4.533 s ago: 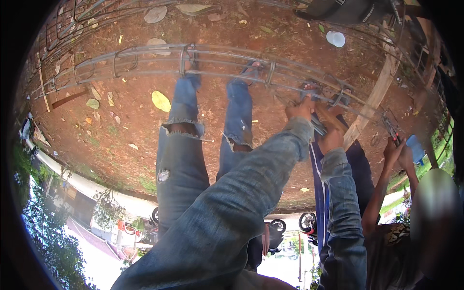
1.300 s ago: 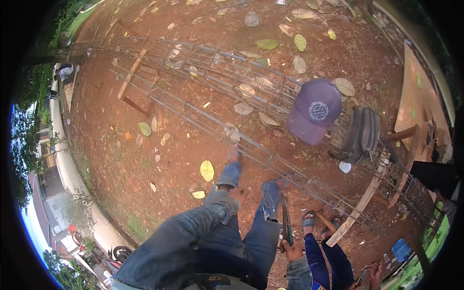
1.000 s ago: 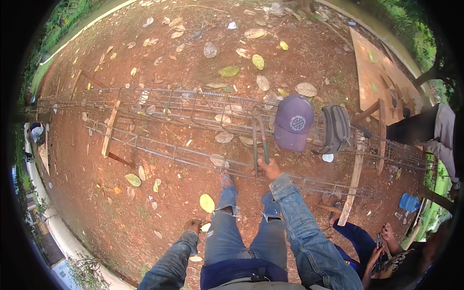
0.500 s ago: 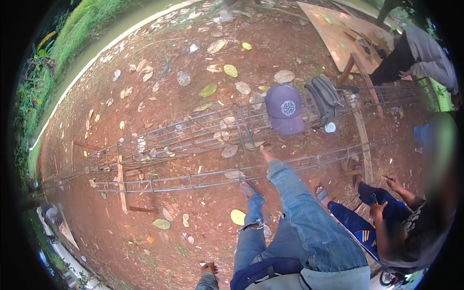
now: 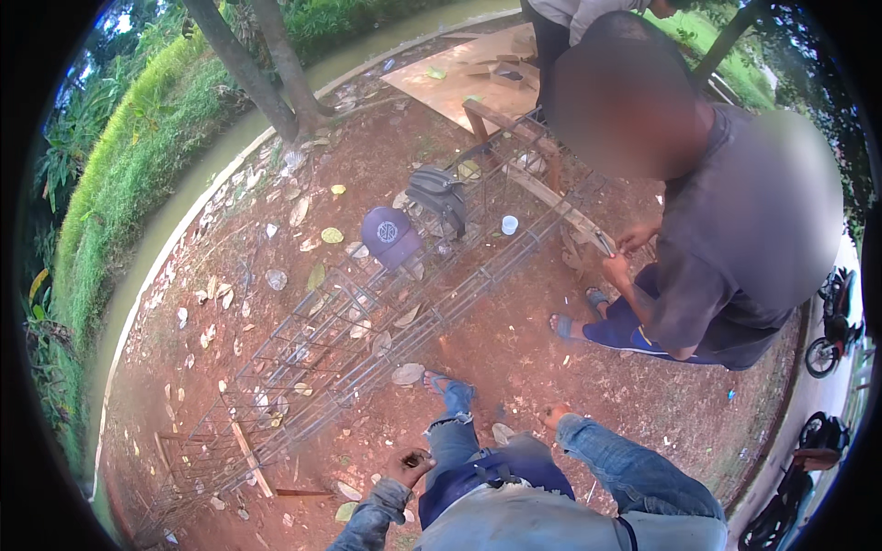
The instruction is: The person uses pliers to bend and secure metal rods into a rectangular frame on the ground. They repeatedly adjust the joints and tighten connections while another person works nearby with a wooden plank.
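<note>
My left hand (image 5: 407,466) hangs beside my left thigh, fingers curled; what they hold, if anything, is hidden. To the right, away from the steel, my right hand (image 5: 554,416) shows small at the end of a denim sleeve (image 5: 625,459); its fingers are too unclear to read. Ahead of my feet runs a long rebar cage (image 5: 312,344) of thin bars and stirrups, with a narrower run of bars (image 5: 436,317) along its near side. A purple cap (image 5: 390,237) and a dark grey bag (image 5: 438,196) rest on the cage.
A co-worker (image 5: 717,239) bends at the right, hands (image 5: 625,257) around a small tool by a wooden support (image 5: 565,211). Another person (image 5: 570,18) stands behind, near a plywood sheet (image 5: 459,78). A white cup (image 5: 510,224) sits near the bars. Motorcycles (image 5: 827,340) stand far right.
The view has swung right, bringing the co-worker's upper body and the motorcycles into sight. My right hand has drawn back from over the bars. My left hand has come up slightly.
</note>
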Tool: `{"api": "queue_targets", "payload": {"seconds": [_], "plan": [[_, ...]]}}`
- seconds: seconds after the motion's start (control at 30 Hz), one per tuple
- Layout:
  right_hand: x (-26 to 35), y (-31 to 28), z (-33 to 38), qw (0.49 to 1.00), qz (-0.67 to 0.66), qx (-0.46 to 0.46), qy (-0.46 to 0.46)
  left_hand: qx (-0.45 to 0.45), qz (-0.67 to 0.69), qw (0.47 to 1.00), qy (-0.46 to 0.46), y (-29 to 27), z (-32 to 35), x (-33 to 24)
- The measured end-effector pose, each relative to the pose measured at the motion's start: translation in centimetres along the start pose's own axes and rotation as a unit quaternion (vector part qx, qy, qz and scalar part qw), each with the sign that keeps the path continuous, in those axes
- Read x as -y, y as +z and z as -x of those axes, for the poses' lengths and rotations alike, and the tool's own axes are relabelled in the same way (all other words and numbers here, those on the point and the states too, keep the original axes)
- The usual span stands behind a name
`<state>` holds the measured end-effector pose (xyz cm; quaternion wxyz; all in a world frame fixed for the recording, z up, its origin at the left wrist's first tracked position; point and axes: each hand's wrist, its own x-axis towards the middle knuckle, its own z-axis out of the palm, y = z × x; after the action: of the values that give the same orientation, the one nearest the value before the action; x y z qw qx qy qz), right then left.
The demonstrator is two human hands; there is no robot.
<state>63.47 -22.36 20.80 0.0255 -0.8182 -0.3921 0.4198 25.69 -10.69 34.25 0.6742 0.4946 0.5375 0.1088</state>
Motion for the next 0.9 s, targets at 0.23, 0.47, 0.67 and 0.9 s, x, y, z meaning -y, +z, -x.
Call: {"api": "queue_targets", "payload": {"seconds": [0.23,0.47,0.67,0.9], "plan": [[-7.1,-1.6,24.6,0.969,-0.228,-0.017,-0.093,0.244,-0.102,0.954,0.139,11.2,10.4,-0.1],[-4.1,-2.2,39.2,0.904,-0.316,-0.037,-0.287,0.333,-0.269,0.903,0.029,12.0,14.5,-2.3],[-2.2,1.0,42.6,0.911,-0.283,-0.094,-0.286,0.398,-0.313,0.861,0.047,12.3,15.0,-2.4],[4.5,4.4,42.4,0.915,-0.335,-0.039,-0.220,0.374,-0.441,0.760,0.296,7.6,16.7,0.9]]}}
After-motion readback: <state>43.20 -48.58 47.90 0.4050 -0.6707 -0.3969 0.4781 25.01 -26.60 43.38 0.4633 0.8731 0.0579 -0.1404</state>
